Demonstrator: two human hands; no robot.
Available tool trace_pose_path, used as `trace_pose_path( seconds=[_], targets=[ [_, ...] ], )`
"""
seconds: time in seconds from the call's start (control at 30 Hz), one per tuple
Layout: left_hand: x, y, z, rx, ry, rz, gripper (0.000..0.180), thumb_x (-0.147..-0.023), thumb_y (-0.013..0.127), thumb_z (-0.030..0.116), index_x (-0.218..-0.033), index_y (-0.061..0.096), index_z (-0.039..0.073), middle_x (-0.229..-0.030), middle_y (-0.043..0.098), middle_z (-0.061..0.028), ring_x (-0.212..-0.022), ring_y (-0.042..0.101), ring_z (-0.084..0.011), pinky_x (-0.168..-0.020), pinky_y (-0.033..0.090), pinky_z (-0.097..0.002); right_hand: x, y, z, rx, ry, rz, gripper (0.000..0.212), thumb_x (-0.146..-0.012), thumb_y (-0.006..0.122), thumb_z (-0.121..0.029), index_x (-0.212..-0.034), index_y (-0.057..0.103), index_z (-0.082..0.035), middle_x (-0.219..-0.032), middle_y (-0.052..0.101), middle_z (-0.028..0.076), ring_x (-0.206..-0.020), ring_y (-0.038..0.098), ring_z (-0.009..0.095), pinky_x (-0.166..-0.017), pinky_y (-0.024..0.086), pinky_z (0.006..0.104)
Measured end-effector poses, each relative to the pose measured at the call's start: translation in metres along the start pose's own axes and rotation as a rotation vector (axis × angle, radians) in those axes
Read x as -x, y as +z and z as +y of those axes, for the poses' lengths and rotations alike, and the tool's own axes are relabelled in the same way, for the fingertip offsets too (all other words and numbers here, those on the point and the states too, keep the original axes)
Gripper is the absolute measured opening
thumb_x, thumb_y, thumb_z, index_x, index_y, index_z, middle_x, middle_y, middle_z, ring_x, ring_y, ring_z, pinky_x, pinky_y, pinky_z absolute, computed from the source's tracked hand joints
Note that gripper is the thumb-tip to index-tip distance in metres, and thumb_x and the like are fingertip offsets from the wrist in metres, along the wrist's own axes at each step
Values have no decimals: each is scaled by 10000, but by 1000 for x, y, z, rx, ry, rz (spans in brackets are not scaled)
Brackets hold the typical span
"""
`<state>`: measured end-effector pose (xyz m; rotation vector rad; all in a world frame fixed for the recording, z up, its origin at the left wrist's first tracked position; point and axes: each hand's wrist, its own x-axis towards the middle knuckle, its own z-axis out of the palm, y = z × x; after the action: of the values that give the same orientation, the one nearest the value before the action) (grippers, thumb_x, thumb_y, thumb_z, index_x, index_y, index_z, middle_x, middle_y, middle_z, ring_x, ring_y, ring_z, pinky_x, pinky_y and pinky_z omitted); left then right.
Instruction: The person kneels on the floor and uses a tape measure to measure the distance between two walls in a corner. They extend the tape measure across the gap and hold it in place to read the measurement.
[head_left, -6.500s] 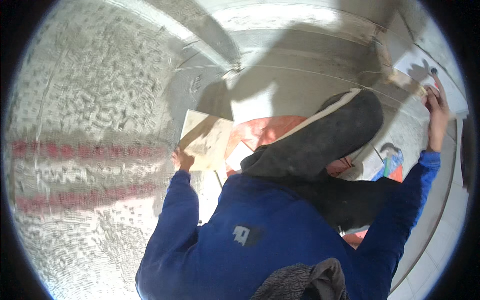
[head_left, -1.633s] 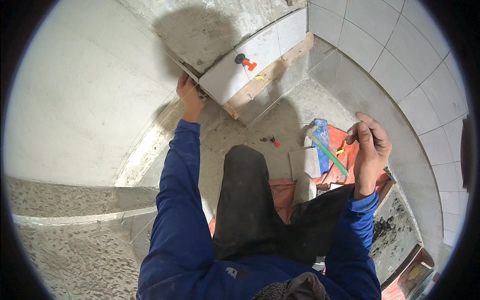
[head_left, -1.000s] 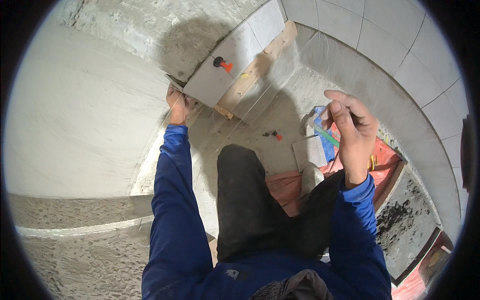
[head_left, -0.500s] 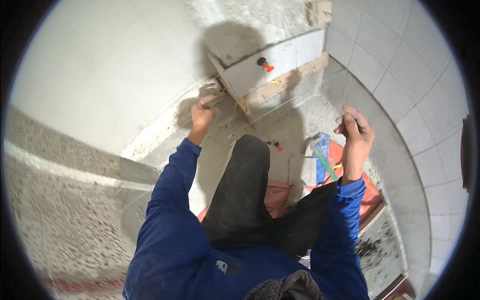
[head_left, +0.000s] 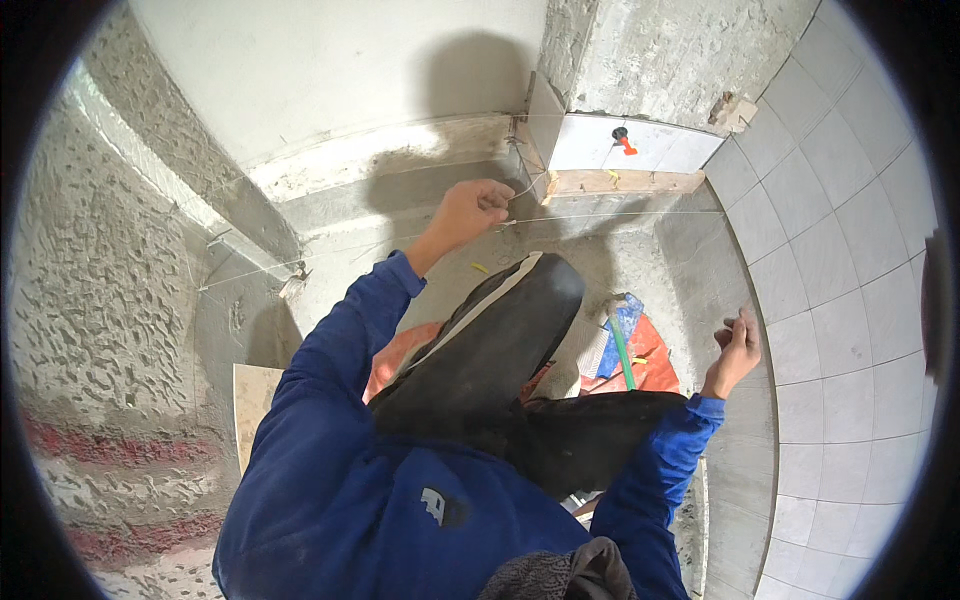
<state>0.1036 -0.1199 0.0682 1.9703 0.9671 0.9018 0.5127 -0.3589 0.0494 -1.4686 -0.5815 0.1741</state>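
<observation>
My left hand (head_left: 468,212) is closed in a pinch beside the end of a wooden batten (head_left: 625,183). A thin white string (head_left: 534,188) loops from its fingertips toward the batten's end. A taut line (head_left: 620,214) runs across just below those fingers, from the rough left wall to the tiled right wall. My right hand (head_left: 738,350) is held near the tiled wall with fingers curled in. Whether anything thin is between them cannot be made out. White tiles (head_left: 662,148) sit above the batten, with a small black-and-orange piece (head_left: 625,140) stuck on their face.
Large grey tiles cover the right wall (head_left: 830,330). At my right knee lie a blue-and-white bag (head_left: 628,318), a green strip (head_left: 622,358) and an orange-red sheet (head_left: 650,355). A board (head_left: 255,400) leans at the left. A rough concrete ledge (head_left: 190,225) juts out there.
My view has swung, with more of the right wall showing. My left hand has moved to the batten's end and pinched the string. My right hand has lowered, its fingers curled.
</observation>
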Motion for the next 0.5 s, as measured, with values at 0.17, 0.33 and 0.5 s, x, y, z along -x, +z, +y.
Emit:
trace_pose_path(
  seconds=[0.17,0.33,0.5],
  targets=[
    [-22,-23,-64,38,-74,31,339,-812,653,105,-1143,647,31,-1011,700,-77,-864,652,-158,-770,514,-303,33,-29,2,285,-68,101,274,-912,535,-114,-1116,661,18,-781,653,80,-615,570,116,-565,480,260],
    [-82,-41,-125,-124,-3,-11,375,-814,656,136,-1170,628,21,-1131,672,-136,-1036,650,-251,-899,496,-340,81,-53,2,570,-70,169,294,-910,527,-133,-1119,658,26,-800,668,95,-647,588,132,-599,478,283],
    [-148,-46,-159,-160,5,-116,504,-788,624,182,-1252,561,-5,-1284,554,-241,-1212,519,-364,-1013,417,-397,140,-58,6,653,2,40,354,-941,494,-216,-1129,647,42,-930,688,144,-841,629,217,-792,482,335]
  ],
)
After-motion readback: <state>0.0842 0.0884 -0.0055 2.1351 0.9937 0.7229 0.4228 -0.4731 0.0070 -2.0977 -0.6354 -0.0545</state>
